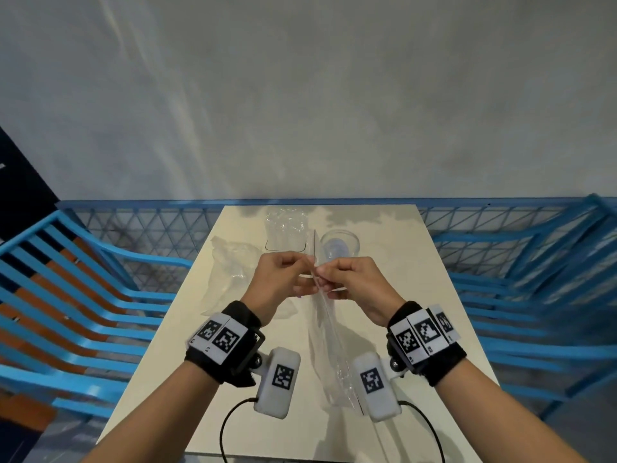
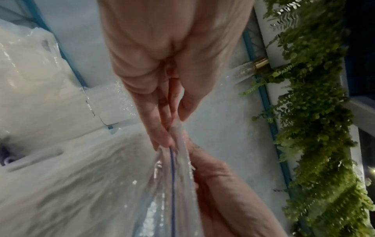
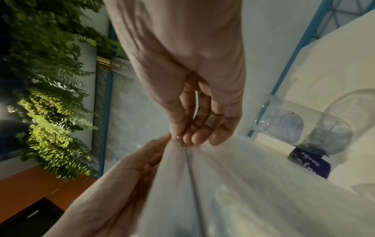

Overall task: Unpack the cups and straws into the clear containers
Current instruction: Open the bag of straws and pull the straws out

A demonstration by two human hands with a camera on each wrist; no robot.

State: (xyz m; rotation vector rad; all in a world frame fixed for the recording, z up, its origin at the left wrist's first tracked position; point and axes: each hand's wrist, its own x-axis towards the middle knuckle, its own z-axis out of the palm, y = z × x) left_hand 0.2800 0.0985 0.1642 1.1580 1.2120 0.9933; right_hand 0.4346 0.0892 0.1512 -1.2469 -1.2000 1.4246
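I hold a clear zip bag (image 1: 329,342) upright over the table, its closed top edge between both hands. My left hand (image 1: 302,269) pinches the top strip from the left, and my right hand (image 1: 325,274) pinches it from the right, fingertips almost touching. In the left wrist view my left hand (image 2: 169,136) nips the edge by the blue zip line of the bag (image 2: 172,184). In the right wrist view my right hand (image 3: 182,138) grips the bag (image 3: 213,192) likewise. A square clear container (image 1: 285,240) and a round clear container (image 1: 340,243) stand behind. The bag's contents are unclear.
A second crumpled plastic bag (image 1: 227,275) lies at the table's (image 1: 417,295) left side. A purple-labelled item (image 3: 312,163) shows by the round container (image 3: 294,121). Blue metal chairs (image 1: 83,295) and a blue railing (image 1: 500,228) flank the table. A grey wall rises behind.
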